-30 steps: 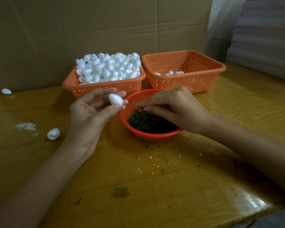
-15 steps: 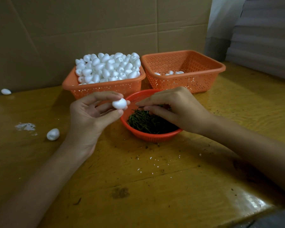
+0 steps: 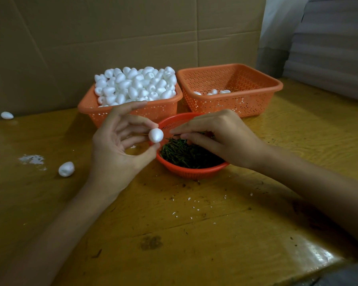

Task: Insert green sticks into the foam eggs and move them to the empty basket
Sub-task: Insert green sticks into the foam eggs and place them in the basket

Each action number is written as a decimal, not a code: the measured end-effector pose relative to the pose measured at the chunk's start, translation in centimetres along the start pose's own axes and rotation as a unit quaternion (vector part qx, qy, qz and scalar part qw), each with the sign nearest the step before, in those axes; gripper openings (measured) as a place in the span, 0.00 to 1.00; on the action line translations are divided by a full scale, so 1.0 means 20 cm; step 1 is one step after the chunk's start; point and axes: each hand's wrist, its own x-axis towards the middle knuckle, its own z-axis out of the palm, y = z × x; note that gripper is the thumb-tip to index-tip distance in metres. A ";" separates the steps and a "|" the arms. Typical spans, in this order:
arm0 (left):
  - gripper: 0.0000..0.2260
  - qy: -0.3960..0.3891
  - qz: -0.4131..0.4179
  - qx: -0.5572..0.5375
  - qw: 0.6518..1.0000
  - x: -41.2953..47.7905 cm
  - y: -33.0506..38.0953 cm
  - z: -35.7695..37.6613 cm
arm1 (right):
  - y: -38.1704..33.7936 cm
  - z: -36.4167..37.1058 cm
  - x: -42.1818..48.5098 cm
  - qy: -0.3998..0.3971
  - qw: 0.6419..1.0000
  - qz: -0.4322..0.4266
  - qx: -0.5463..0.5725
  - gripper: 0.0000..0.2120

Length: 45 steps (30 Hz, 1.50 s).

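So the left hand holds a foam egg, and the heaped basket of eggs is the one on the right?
Not quite. The left hand does hold an egg, but the head view shows the heaped basket on the left; the right basket holds only a few.

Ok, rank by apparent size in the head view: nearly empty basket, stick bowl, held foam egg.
1. nearly empty basket, largest though farther off.
2. stick bowl.
3. foam egg in the left hand, clearly smallest.

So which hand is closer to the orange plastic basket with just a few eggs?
Right. The right hand is in front of the orange plastic basket, over the red bowl; the left hand is farther left, pinching a white foam egg.
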 end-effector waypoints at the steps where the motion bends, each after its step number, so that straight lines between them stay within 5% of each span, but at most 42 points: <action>1: 0.31 0.003 0.000 0.001 1.000 0.00 0.00 0.00 | 0.00 0.00 0.00 0.002 1.000 0.000 0.000 0.11; 13: 0.14 0.018 -0.012 -0.019 1.000 0.01 -0.03 -0.02 | 0.00 0.01 -0.01 0.031 0.999 0.027 0.024 0.19; 23: 0.10 0.064 -0.077 -0.097 0.990 0.01 -0.03 0.00 | 0.01 0.02 -0.02 0.037 0.994 0.044 0.089 0.09; 45: 0.12 0.014 -0.072 -0.107 0.992 -0.01 0.00 0.01 | -0.02 0.03 -0.03 0.052 0.998 0.018 0.015 0.09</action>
